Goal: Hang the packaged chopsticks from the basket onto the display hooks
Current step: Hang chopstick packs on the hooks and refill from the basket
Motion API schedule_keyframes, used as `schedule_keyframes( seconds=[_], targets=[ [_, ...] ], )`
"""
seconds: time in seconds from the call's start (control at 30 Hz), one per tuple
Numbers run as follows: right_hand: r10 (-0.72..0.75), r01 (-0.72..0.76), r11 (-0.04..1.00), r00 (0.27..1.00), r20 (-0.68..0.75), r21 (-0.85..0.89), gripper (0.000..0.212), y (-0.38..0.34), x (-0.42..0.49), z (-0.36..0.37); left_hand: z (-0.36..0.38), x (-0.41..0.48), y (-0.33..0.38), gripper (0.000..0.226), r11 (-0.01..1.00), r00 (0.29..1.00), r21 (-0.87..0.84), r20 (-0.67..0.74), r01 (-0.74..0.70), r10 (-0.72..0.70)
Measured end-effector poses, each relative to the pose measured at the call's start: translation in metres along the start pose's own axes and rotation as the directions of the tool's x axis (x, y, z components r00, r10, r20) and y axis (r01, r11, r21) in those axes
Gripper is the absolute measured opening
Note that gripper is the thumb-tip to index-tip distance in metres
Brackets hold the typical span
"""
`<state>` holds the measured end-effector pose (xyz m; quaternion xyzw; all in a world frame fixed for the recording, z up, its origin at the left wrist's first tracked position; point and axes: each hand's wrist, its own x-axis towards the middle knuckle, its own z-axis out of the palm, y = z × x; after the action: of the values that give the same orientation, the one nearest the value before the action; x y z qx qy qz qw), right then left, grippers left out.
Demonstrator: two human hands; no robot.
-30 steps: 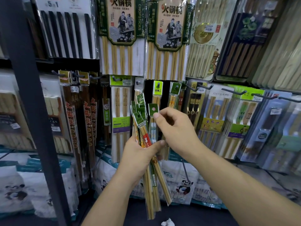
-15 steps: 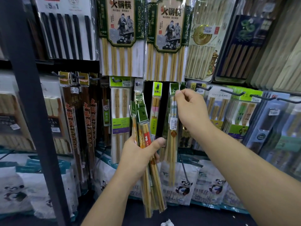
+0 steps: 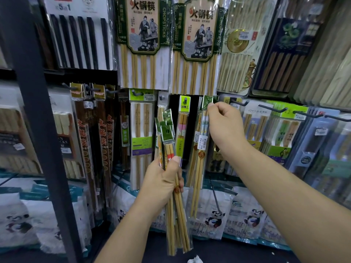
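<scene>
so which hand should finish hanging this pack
Right. The right hand pinches the chopstick pack by its green header, up at the display hooks; the left hand is lower, gripping the bundle of packs.

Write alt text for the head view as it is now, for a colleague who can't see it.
The right hand pinches the green top of one chopstick pack at hook height on a display rack crowded with hanging chopsticks; whether it is on a hook cannot be seen. The left hand grips a bundle of further packs upright, lower down.
</scene>
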<state>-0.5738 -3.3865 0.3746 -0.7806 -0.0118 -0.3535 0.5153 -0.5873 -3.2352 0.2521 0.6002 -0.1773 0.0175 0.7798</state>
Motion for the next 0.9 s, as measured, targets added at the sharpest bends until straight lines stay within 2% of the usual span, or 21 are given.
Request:
schedule_keyframes(
  seconds=[0.1, 0.23, 0.33, 0.43, 0.5, 0.57, 0.6, 0.7, 0.77, 0.9],
  targets=[
    [-0.001, 0.001, 1.0, 1.0, 0.007, -0.004, 0.042, 0.002, 0.0, 0.0, -0.001, 0.0, 0.0, 0.058, 0.999, 1.0, 0.024, 0.017, 0.026, -0.027],
    [0.016, -0.015, 0.999, 1.0, 0.02, -0.048, 0.045, 0.005, 0.003, 0.0, -0.003, 0.0, -0.003, 0.041, 0.999, 0.999, 0.039, 0.03, 0.035, -0.036],
    [0.052, -0.049, 0.994, 0.998, 0.024, -0.094, 0.048, 0.009, 0.005, -0.001, -0.003, -0.001, -0.002, 0.038, 0.998, 0.999, 0.046, 0.036, 0.03, -0.032],
    [0.077, -0.079, 0.988, 0.997, -0.022, -0.132, 0.043, 0.012, -0.003, -0.002, -0.002, -0.003, 0.001, 0.026, 0.999, 0.998, 0.024, 0.048, 0.038, -0.039],
    [0.053, -0.06, 0.987, 0.997, -0.053, -0.149, 0.04, 0.013, -0.015, -0.002, 0.0, -0.005, 0.004, 0.029, 0.999, 0.998, 0.003, 0.048, 0.044, -0.044],
    [0.04, -0.038, 0.994, 0.999, 0.016, -0.1, 0.036, 0.013, -0.029, -0.002, 0.001, -0.006, 0.006, 0.041, 0.999, 0.998, -0.015, 0.044, 0.043, -0.042],
    [0.056, -0.052, 0.998, 0.993, 0.107, -0.038, 0.034, 0.011, -0.035, -0.002, 0.002, -0.006, 0.007, 0.042, 0.999, 0.998, -0.022, 0.048, 0.041, -0.04],
    [0.08, -0.087, 0.996, 0.919, 0.385, 0.001, 0.023, 0.004, -0.049, 0.001, 0.003, -0.007, 0.008, 0.018, 1.0, 0.996, -0.012, 0.088, 0.002, -0.001],
    [0.043, -0.032, 0.999, 0.918, 0.395, -0.035, 0.017, 0.001, -0.05, 0.002, 0.005, -0.007, 0.007, 0.014, 1.0, 0.997, -0.005, 0.079, -0.005, 0.005],
    [0.004, 0.01, 0.999, 0.943, 0.332, -0.041, 0.016, -0.001, -0.05, 0.001, 0.005, -0.006, 0.005, 0.032, 0.999, 0.999, 0.033, 0.035, -0.038, 0.037]
  ],
)
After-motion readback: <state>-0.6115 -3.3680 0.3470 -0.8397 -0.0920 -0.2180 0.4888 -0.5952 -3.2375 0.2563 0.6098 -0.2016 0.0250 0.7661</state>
